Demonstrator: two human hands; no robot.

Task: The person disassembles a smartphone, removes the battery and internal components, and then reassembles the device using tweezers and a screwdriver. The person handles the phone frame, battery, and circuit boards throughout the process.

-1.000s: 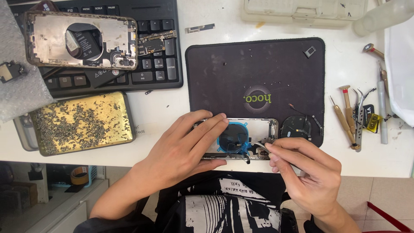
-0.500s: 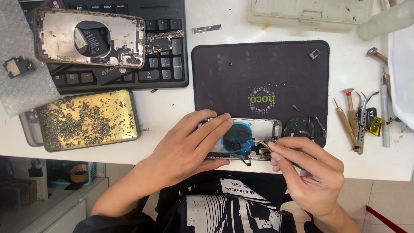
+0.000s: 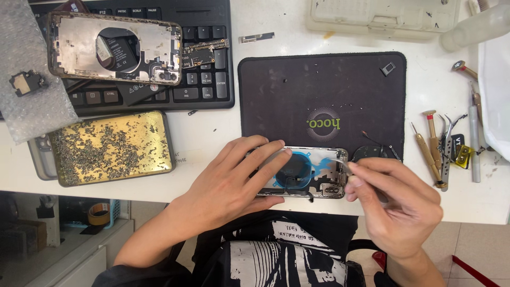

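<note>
An opened phone housing (image 3: 305, 172) lies at the near edge of the black work mat (image 3: 319, 90), half over the mat's front border and close to the table's edge. Its inside faces up, with a blue ring-shaped part around a dark round middle. The left hand (image 3: 234, 178) lies flat over the housing's left part, fingers spread and laid along the frame, thumb against its near side, pinning it down. The right hand (image 3: 396, 204) is at the housing's right end, thumb and forefinger pressed together on thin metal tweezers (image 3: 340, 163) whose tip rests on the housing's upper right corner; the other fingers curl beneath.

Left of the mat lies a shallow gold-coloured tray (image 3: 114, 149), its floor strewn with many tiny dark screws (loose, in no order). Behind that tray, a black keyboard (image 3: 159, 79) carries a second stripped phone frame (image 3: 114, 48) with a large round hole, and a small circuit board (image 3: 204, 53) just beside it. A sheet of bubble wrap (image 3: 32, 90) left of the keyboard holds a small dark component (image 3: 26, 82). Behind the mat sits a pale plastic parts box (image 3: 382, 18), lid closed, so its contents cannot be told. Right of the mat lie several small screwdrivers (image 3: 430, 146) and other hand tools. A few specks of screws dot the mat itself.
</note>
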